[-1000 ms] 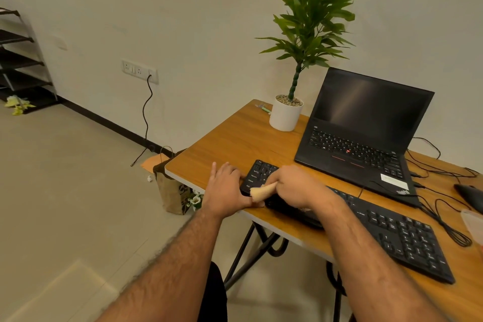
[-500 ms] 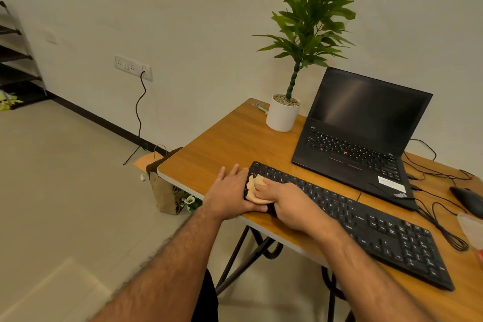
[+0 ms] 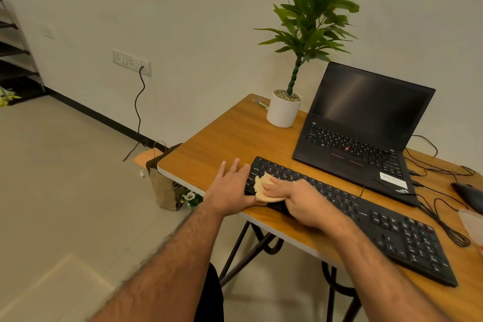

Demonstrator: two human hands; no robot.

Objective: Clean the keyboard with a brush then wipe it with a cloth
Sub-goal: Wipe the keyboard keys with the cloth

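One black full-size keyboard (image 3: 366, 217) is lying along the near edge of the wooden desk (image 3: 230, 138), its long axis running from about 10 o'clock, at the left end under the hands, down to 4 o'clock, where the number pad is sitting. The right hand (image 3: 300, 198) is pressing one beige cloth (image 3: 264, 188) onto the keys at that left end, fingers laid over it and the thumb tucked beneath, so the cloth is being grasped. The left hand (image 3: 230, 191) is resting flat and released, fingers straight, on the desk just beside the keyboard's left end, its thumb touching the cloth's near edge. At 1 o'clock from the keyboard one open black laptop (image 3: 366, 133) is standing with a dark screen; the corner lettering is reading "ThinkPad", and a white sticker beside it is too small to read. One potted plant (image 3: 285, 110) is standing at 12 o'clock, and one black mouse (image 3: 467, 193) is lying at 3 o'clock among cables (image 3: 444, 217).
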